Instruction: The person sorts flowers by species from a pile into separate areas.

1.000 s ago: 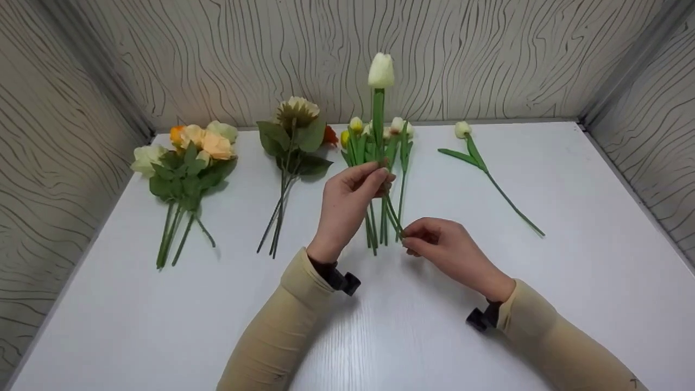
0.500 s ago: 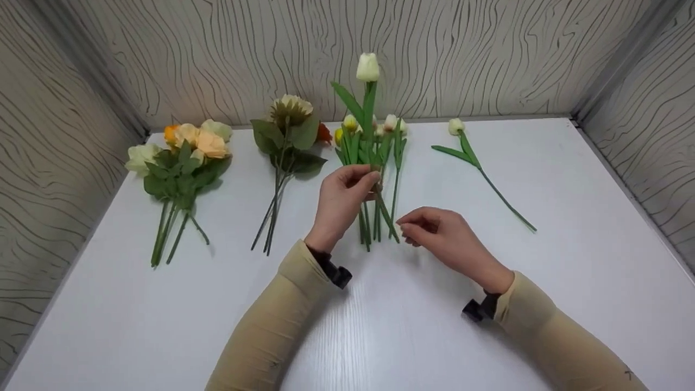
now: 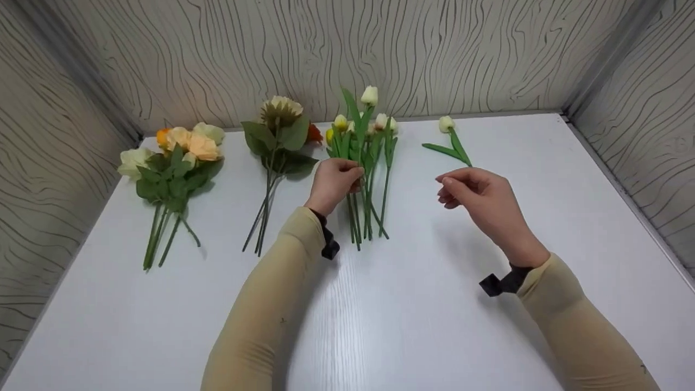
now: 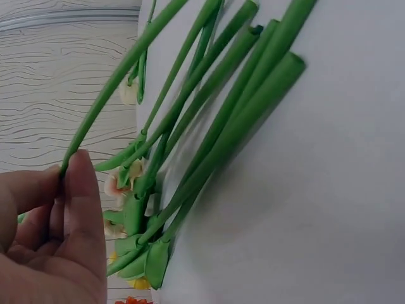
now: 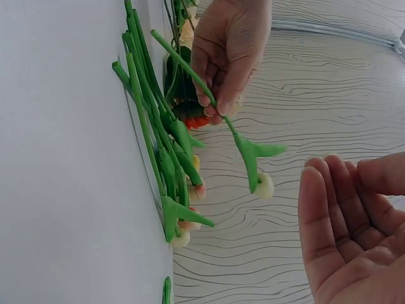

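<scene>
The left hand (image 3: 332,182) pinches one white tulip (image 3: 369,95) by its stem, just above the tulip pile (image 3: 366,179) on the bench (image 3: 412,315) (far middle). The right hand (image 3: 478,195) hangs open, holding nothing, near a lone tulip (image 3: 449,138).

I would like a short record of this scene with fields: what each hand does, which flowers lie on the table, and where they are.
left hand: left hand pinches the stem of a white tulip, lifted above the tulip bunch
right hand: right hand holds nothing, fingers relaxed, raised over the table
centre: tulip bunch lying flat, buds toward the back wall
right: single tulip lying alone, partly behind the right hand
left of centre: sunflower bunch
far left: rose bunch, cream and peach heads
</scene>
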`<control>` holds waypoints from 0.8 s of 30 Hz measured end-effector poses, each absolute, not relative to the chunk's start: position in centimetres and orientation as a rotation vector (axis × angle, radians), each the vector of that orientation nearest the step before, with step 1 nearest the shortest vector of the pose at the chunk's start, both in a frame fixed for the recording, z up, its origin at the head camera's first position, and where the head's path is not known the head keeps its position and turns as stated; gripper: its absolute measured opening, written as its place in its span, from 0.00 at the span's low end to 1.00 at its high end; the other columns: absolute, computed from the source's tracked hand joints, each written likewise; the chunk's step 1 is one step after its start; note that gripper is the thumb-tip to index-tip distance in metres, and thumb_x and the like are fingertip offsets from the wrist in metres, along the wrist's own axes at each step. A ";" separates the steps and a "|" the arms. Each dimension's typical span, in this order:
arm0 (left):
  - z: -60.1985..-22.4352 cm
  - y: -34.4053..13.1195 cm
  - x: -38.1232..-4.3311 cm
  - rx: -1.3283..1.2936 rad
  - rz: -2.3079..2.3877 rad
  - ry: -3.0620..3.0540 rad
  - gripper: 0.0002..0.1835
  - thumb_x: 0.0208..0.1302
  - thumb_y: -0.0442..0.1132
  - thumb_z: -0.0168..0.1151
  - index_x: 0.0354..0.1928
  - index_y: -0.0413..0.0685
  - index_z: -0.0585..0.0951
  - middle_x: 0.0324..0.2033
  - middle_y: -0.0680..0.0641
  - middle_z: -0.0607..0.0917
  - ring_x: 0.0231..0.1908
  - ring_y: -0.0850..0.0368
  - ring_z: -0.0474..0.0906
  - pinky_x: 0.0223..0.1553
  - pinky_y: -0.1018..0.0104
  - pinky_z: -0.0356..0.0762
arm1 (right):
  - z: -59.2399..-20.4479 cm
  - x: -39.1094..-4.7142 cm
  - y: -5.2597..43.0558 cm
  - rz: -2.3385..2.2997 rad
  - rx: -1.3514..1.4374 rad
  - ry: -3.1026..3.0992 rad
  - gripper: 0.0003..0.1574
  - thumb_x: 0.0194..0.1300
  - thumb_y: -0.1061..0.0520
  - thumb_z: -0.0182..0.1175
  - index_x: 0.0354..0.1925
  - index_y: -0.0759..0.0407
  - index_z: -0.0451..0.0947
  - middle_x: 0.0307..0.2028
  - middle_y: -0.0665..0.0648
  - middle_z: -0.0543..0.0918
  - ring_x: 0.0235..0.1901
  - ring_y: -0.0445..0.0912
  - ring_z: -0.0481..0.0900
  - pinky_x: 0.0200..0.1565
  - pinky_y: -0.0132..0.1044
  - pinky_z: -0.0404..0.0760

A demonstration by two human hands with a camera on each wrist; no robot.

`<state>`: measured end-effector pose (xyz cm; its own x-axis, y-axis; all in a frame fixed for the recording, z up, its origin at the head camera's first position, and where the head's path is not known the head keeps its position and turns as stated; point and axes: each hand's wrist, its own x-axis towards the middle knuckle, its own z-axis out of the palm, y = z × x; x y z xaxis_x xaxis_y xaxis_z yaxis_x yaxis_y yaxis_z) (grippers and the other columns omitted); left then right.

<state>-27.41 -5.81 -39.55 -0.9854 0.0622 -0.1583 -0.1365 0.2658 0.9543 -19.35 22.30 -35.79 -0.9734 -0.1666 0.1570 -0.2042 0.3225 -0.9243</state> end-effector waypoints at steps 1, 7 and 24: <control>-39.7 -5.8 -27.7 -0.091 1.783 2.369 0.13 0.74 0.37 0.63 0.53 0.36 0.86 0.40 0.44 0.85 0.35 0.55 0.82 0.41 0.63 0.84 | -35.8 -19.4 22.3 1.777 0.350 -2.529 0.19 0.75 0.49 0.62 0.53 0.62 0.83 0.42 0.63 0.85 0.40 0.51 0.85 0.44 0.35 0.86; -40.2 -5.7 -28.7 -0.255 1.666 2.361 0.11 0.73 0.38 0.64 0.51 0.42 0.87 0.41 0.46 0.84 0.37 0.55 0.80 0.42 0.64 0.83 | -35.6 -19.5 22.2 1.820 0.340 -2.515 0.20 0.75 0.49 0.62 0.54 0.62 0.83 0.42 0.63 0.85 0.41 0.51 0.84 0.44 0.36 0.86; -40.8 -6.0 -28.3 -0.162 1.747 2.418 0.14 0.71 0.40 0.66 0.54 0.43 0.84 0.42 0.45 0.84 0.37 0.52 0.82 0.43 0.59 0.83 | -36.6 -21.1 24.9 1.796 0.221 -2.514 0.22 0.76 0.48 0.61 0.56 0.62 0.82 0.45 0.62 0.84 0.42 0.50 0.83 0.43 0.34 0.85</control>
